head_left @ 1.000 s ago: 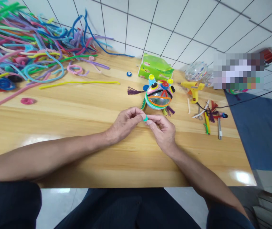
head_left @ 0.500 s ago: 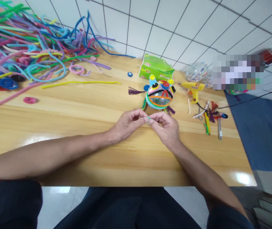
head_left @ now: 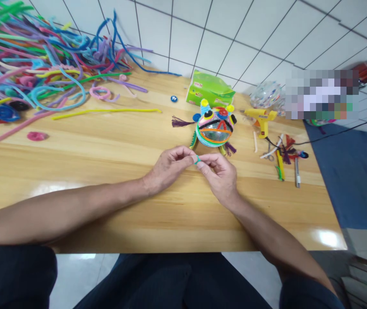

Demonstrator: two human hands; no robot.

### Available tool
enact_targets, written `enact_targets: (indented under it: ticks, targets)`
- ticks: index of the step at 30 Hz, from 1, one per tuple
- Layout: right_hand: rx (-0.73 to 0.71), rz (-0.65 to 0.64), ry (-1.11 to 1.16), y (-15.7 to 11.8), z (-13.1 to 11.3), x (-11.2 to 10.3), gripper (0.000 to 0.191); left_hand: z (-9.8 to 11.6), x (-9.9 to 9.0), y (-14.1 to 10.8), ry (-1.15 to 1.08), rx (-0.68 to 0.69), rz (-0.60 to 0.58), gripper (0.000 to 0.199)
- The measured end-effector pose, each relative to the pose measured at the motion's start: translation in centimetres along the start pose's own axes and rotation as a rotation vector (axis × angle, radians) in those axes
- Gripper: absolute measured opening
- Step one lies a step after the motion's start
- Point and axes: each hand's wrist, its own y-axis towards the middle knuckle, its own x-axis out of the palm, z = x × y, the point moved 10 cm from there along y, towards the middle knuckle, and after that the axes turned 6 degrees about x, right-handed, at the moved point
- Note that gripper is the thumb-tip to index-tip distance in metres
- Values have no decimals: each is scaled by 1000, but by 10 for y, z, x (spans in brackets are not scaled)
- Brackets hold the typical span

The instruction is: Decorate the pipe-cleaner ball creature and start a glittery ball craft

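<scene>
Between my fingertips is a small green piece [head_left: 197, 159], mostly covered by the fingers. My left hand [head_left: 172, 166] pinches it from the left, and my right hand [head_left: 219, 174] pinches it from the right. Both hands are just above the wooden table [head_left: 122, 223]. Right behind them stands a colourful round craft figure [head_left: 215, 131] with black eyes, an orange band and dark purple tassels at its sides.
A pile of pipe cleaners [head_left: 51, 56] covers the back left. A green packet [head_left: 209, 88] lies behind the figure. To the right are a yellow glue gun [head_left: 261, 119], scissors [head_left: 269, 151] and a cutter [head_left: 297, 172]. A yellow pipe cleaner [head_left: 106, 111] lies left.
Both hands have shifted slightly left, with the fingertips still together. More of the green piece shows between them. The view has moved a little.
</scene>
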Motion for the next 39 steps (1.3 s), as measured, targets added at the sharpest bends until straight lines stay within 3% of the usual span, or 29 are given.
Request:
enact_targets:
  ticks: [6,10,20,31,34,37,39]
  targets:
    - [7,12,57,1,-2,0,9,-8,2,-2,-58,-76,37,30]
    - [13,26,84,2,-4,-3,18,-5,0,0,-58,-41,46,34]
    - [-24,47,-9,-1,-10,-1,7,-3,3,-1,-28,-61,7,41]
    - [62,-7,3,6,-11,-2,11,1,5,5,103,-15,-127,35]
    - [14,122,-75,12,-31,-37,14,-1,3,6,113,-31,-97,35]
    - [-88,447,-194,21,-54,-111,24,-3,1,5,110,-41,-76,32]
    - [-105,581,-290,33,-52,-156,23,-3,2,5,112,-34,-78,30]
